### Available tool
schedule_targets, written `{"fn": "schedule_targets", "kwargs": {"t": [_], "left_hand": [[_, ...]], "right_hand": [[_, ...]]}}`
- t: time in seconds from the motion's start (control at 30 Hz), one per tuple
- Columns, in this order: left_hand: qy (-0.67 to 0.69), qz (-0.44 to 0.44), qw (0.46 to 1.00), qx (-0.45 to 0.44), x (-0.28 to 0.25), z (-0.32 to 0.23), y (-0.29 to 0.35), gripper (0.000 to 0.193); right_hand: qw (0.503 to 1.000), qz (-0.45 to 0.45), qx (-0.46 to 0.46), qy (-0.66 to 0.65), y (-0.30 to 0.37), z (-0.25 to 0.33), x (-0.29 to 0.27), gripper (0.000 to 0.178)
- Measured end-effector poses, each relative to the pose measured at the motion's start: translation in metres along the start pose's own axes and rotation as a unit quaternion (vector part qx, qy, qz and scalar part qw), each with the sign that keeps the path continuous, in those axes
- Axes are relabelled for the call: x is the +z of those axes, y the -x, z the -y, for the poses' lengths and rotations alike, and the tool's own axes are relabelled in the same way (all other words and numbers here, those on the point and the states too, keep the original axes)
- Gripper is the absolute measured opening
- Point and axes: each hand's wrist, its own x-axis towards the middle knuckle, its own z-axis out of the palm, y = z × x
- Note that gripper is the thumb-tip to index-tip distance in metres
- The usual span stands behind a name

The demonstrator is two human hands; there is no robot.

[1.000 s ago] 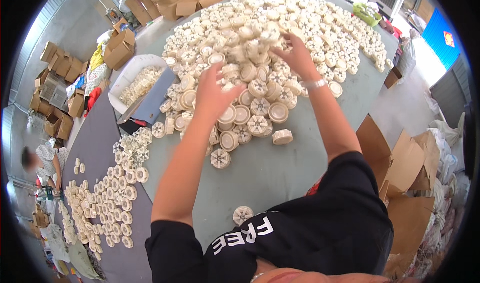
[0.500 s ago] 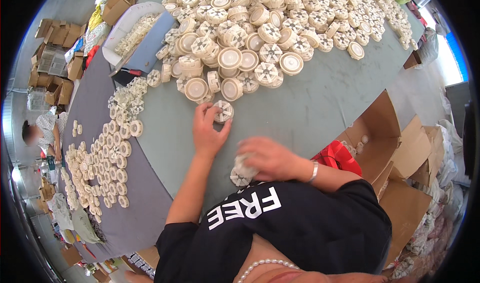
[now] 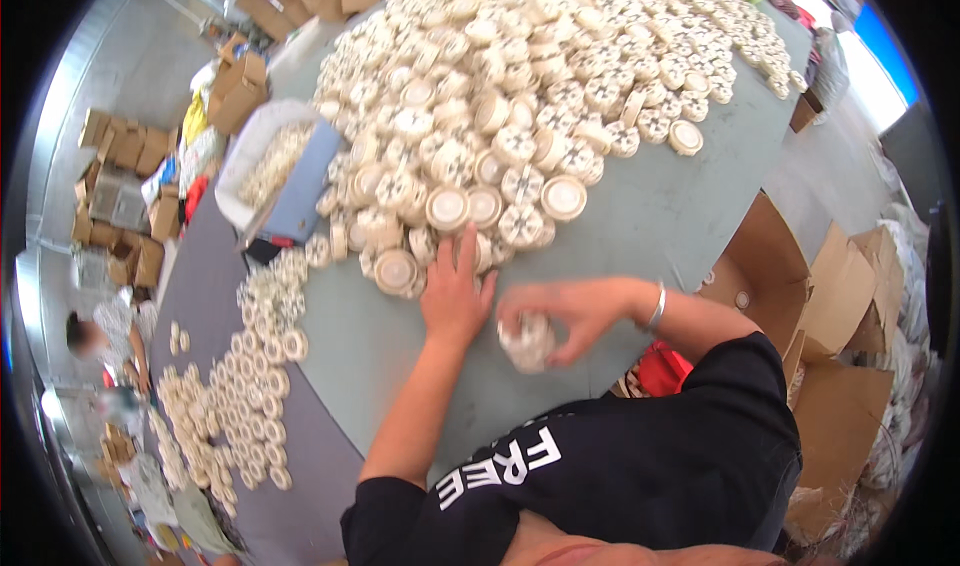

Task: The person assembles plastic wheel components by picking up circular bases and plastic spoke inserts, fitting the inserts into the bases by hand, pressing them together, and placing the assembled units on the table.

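My left hand [image 3: 455, 294] rests at the near edge of a big heap of cream-white round plastic parts [image 3: 565, 197]. Its fingers are stretched forward over the heap's edge and the thumb stands apart; no part shows in its grasp. Just to the right, my right hand [image 3: 580, 311] curls its thumb and fingers around a whitish round plastic part [image 3: 528, 344], held close to the table in front of my chest. Motion blurs that part, and I cannot tell whether it is one piece or two stacked.
A blue-and-white bin [image 3: 300, 181] of small pale pieces stands left of the heap. Flat round parts [image 3: 250, 391] spread over the grey cloth at left. Cardboard boxes [image 3: 765, 266] and a red bag [image 3: 660, 369] sit at right. Another person [image 3: 115, 336] is far left.
My left hand has left the part it was touching and reached forward to the heap. My right hand has moved up and right, lifting the whitish part from near my shirt. The view has shifted.
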Motion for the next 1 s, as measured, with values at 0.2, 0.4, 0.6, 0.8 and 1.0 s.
{"fn": "schedule_targets", "kwargs": {"t": [0.2,0.4,0.6,0.8,1.0], "left_hand": [[0.084,0.007,0.996,-0.006,-0.009,-0.004,0.009,0.077],[0.266,-0.018,0.964,-0.01,-0.045,-0.025,-0.038,0.07],[0.429,-0.001,0.892,-0.145,-0.067,-0.049,-0.192,0.08],[0.406,-0.001,0.913,-0.033,-0.056,-0.026,-0.131,0.064],[0.234,-0.088,0.966,-0.059,-0.043,0.0,0.081,0.023]], "right_hand": [[0.873,-0.483,0.06,0.01,0.011,-0.023,-0.171,0.069],[0.65,-0.715,0.085,0.242,0.022,-0.095,-0.201,0.041],[0.684,-0.708,0.025,0.177,0.023,-0.099,-0.199,0.022],[0.682,-0.703,0.06,0.192,0.013,-0.112,-0.202,0.018],[0.717,-0.65,0.06,0.245,0.075,-0.14,-0.247,0.024]]}}
